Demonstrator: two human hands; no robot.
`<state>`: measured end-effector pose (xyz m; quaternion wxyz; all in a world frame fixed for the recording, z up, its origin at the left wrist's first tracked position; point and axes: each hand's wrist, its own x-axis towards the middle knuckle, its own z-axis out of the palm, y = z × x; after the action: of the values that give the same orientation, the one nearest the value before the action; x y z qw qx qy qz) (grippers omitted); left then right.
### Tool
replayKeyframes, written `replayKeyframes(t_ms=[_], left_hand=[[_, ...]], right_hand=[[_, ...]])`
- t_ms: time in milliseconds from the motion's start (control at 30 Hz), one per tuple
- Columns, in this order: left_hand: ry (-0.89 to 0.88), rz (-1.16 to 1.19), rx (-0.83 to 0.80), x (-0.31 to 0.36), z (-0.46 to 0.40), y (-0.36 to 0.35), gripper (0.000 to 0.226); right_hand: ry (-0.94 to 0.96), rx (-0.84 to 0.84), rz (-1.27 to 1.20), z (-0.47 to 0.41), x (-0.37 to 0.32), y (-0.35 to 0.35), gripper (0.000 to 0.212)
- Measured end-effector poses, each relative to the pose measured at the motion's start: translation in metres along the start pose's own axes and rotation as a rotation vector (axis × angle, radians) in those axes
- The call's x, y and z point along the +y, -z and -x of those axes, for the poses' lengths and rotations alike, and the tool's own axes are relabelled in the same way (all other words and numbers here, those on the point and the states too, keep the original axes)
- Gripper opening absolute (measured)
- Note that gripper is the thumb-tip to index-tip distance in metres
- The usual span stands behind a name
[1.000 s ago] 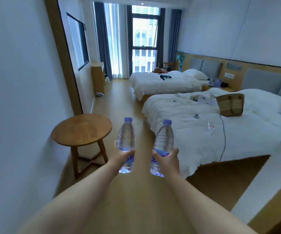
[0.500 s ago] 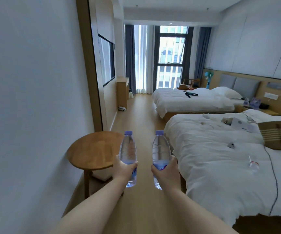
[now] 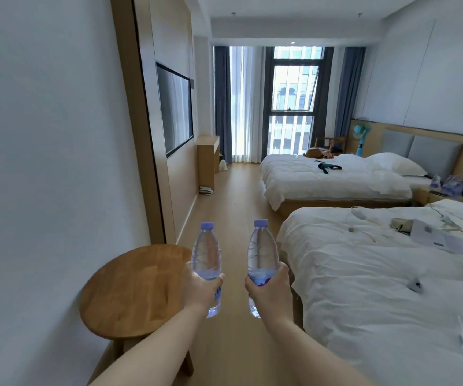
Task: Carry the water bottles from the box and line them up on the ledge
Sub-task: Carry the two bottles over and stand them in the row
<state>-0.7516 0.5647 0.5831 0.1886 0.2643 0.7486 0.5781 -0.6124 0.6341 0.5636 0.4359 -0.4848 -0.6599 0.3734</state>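
Note:
I carry two clear water bottles with purple caps, both upright and held out in front of me above the wooden floor. My left hand [image 3: 199, 288] grips the lower half of the left bottle [image 3: 206, 253]. My right hand [image 3: 272, 288] grips the lower half of the right bottle [image 3: 262, 252]. The two bottles are side by side, a hand's width apart. No box shows in this view. A wooden ledge-like unit [image 3: 208, 140] stands far ahead by the left wall, near the window.
A round wooden side table [image 3: 132, 288] stands close at my left against the white wall. Two white beds, the near bed [image 3: 364, 274] and the far bed [image 3: 336, 182], fill the right side. A wooden-floored aisle [image 3: 235, 196] runs between them and the left wall toward the window.
I have moved forward along the aisle and the view has lifted. The table and the near bed are closer. Both hands still hold their bottles upright.

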Motion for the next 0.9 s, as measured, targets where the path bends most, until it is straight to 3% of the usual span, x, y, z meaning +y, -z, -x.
replayKeyframes(t_ms=[300, 600, 900], left_hand=[[-0.003, -0.036, -0.025, 0.001, -0.175, -0.079, 0.066], [-0.036, -0.065, -0.038, 0.044, -0.382, -0.166, 0.068], [-0.012, -0.113, -0.037, 0.046, -0.533, -0.288, 0.067]], right_hand=[[-0.01, 0.025, 0.084, -0.162, 0.022, -0.074, 0.082], [-0.045, 0.137, 0.154, -0.36, 0.014, -0.151, 0.085], [-0.085, 0.146, 0.147, -0.546, 0.063, -0.193, 0.082]])
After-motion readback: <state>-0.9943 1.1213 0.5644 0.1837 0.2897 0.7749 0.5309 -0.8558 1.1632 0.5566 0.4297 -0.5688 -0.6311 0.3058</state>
